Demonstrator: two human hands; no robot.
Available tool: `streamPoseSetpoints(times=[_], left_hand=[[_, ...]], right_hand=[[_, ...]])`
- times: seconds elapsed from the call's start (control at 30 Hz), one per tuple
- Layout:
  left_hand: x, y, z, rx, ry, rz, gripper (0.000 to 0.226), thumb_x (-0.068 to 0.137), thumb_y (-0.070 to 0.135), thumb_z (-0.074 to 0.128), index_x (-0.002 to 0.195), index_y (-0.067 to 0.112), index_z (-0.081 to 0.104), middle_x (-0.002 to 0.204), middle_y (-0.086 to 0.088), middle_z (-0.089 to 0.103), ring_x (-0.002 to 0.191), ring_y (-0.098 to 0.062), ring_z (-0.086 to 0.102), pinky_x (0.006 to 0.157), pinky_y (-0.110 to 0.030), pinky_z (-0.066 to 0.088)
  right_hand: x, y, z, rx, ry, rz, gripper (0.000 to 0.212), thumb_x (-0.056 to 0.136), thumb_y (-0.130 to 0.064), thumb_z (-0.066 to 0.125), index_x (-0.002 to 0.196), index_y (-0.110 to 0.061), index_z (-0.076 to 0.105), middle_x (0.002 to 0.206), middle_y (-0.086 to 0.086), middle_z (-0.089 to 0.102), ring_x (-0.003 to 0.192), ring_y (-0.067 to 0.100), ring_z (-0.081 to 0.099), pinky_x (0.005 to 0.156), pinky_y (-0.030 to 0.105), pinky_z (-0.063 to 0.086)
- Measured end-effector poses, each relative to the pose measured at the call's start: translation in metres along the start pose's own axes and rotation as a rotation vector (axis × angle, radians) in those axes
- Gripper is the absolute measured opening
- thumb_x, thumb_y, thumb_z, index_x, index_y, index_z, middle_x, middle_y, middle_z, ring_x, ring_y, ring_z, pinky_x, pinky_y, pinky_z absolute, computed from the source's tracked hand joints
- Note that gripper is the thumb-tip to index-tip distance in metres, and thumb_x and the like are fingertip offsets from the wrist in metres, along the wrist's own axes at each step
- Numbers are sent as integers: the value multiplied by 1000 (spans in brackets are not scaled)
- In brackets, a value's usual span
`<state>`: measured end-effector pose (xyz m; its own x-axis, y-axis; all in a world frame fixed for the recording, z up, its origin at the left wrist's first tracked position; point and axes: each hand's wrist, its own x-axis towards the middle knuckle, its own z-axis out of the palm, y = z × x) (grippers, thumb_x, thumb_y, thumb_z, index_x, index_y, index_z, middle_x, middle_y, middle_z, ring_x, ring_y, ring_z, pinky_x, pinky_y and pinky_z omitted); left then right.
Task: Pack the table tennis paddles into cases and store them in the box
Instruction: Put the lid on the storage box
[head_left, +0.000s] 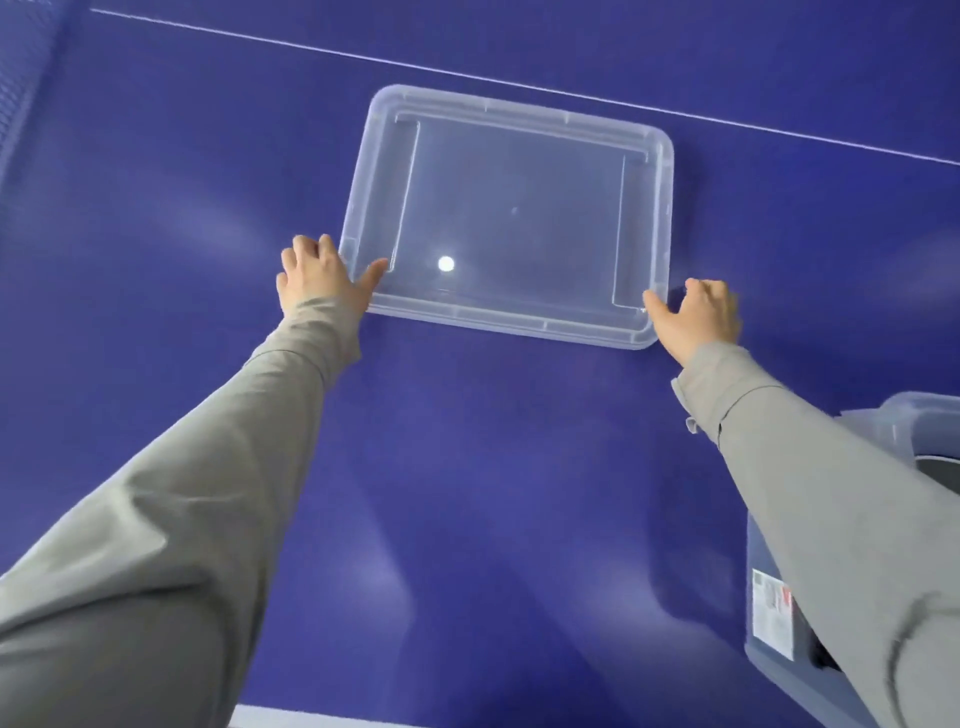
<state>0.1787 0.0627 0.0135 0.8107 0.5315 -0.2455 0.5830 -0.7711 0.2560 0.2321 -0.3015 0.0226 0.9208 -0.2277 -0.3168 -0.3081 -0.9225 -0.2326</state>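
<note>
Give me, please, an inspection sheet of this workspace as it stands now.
Surface: blue table, white line across its far side.
Job's things: clear lid at table level; box at the right edge, partly hidden by a sleeve, contents unclear; no paddles or cases made out.
Clutter: nothing seen.
Grips: left hand and right hand each hold a near corner of the lid, thumb on top.
Cables: nothing seen.
Surroundings: pale strip below the table's near edge.
</note>
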Motion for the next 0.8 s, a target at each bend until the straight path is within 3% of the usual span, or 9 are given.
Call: streamPoseSetpoints(times=[0.23, 0.4, 0.57, 0.63, 0.7, 0.73, 0.8], left_hand=[[15, 16, 23, -161, 79, -46, 69, 76, 55, 65, 121, 5, 51, 130, -14, 38, 120, -33, 35, 98, -41, 31], [11, 27, 18, -330, 44, -161, 79, 71, 53, 73, 126, 5, 43, 132, -12, 38, 124, -29, 35, 100, -36, 32], [4, 27, -9, -517, -81, -245, 84, 65, 50, 79, 128, 11, 39, 128, -5, 51, 118, -24, 50, 87, -30, 39], [-8, 27, -20, -512, -91, -260, 87, 64, 52, 79, 130, 13, 39, 129, -3, 51, 119, -23, 50, 89, -31, 41], [-24, 27, -29, -507, -105, -276, 87, 61, 55, 79, 130, 14, 44, 127, -2, 54, 117, -23, 52, 92, -34, 46], [-34, 26, -34, -516, -113, -287, 85, 60, 57, 79, 128, 15, 48, 124, -1, 56, 114, -23, 54, 89, -36, 49], [-56, 25, -44, -562, -125, -308, 75, 55, 60, 79, 113, 18, 58, 108, 2, 62, 98, -22, 59, 67, -31, 50]], right_hand=[[2, -9, 27, 37, 107, -22, 57, 90, -41, 55, 130, -1, 45, 140, 13, 36, 131, 31, 30, 101, 44, 31], [-3, -24, 24, 298, 148, 80, 60, 86, -35, 61, 132, -2, 40, 138, 12, 39, 131, 28, 33, 102, 44, 34], [-13, -23, 1, 505, 116, 89, 57, 85, -23, 63, 131, -1, 39, 132, 12, 43, 109, 25, 49, 90, 31, 39], [-21, -19, -12, 504, 130, 77, 56, 83, -23, 65, 129, -2, 41, 130, 11, 46, 90, 20, 48, 84, 29, 38], [-30, -13, -27, 503, 145, 63, 55, 82, -23, 66, 128, -4, 42, 129, 10, 47, 85, 14, 45, 82, 28, 37], [-35, -9, -36, 502, 152, 57, 55, 82, -24, 66, 127, -5, 42, 129, 9, 48, 88, 14, 46, 83, 28, 38], [-46, 0, -56, 496, 162, 41, 55, 81, -26, 66, 127, -8, 43, 129, 7, 49, 100, 19, 50, 84, 29, 38]])
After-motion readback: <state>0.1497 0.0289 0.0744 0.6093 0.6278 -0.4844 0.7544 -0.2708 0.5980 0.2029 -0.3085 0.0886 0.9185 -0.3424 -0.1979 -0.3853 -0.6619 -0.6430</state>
